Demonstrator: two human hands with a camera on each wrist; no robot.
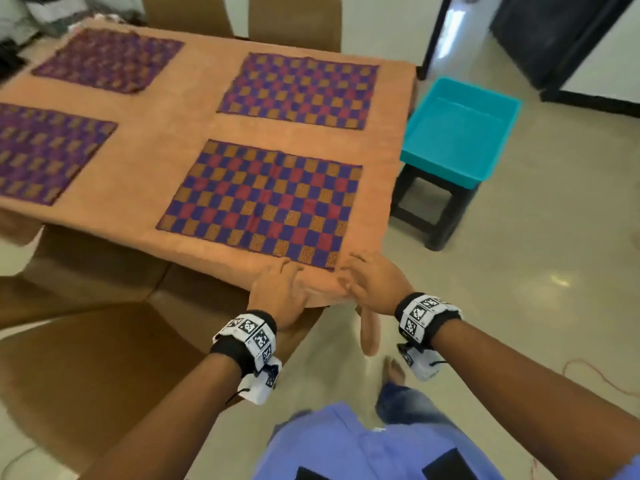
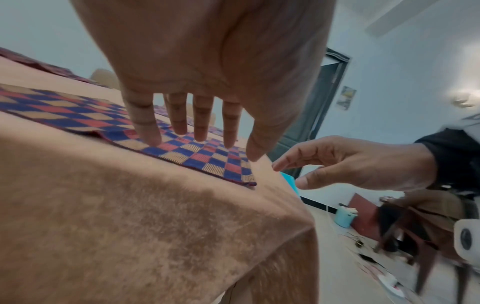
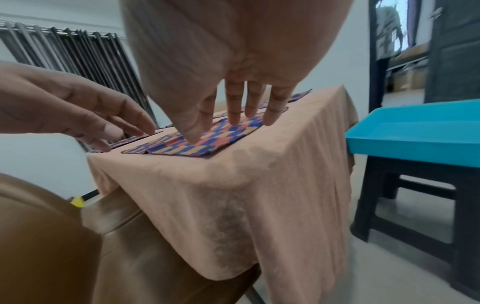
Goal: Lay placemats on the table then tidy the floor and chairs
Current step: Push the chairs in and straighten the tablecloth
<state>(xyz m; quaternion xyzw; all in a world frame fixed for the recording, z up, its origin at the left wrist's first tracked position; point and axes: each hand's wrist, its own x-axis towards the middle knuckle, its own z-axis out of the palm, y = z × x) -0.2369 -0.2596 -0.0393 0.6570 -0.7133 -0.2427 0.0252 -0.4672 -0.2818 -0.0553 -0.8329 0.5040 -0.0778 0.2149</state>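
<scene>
Now smoothing nearest placemat (image 1: 263, 202) on the table (image 1: 194, 140): left hand (image 1: 277, 289) and right hand (image 1: 375, 280) flat, fingers straight, holding nothing; best pressed outward, edges kept square.

A turquoise tray (image 1: 460, 133) on a black stool (image 1: 433, 209) crowds the table's (image 1: 166, 140) right side.

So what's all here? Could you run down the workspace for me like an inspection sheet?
Surface: table under a tan tablecloth.
Job's things: four checkered placemats laid flat; nearest placemat at the near corner.
Clutter: nothing seen on the table.
Grippers: left hand and right hand open, fingers straight at the nearest placemat's front edge.
Cables: thin red cord on the floor.
Surroundings: teal tray on a black stool; brown chairs.
</scene>
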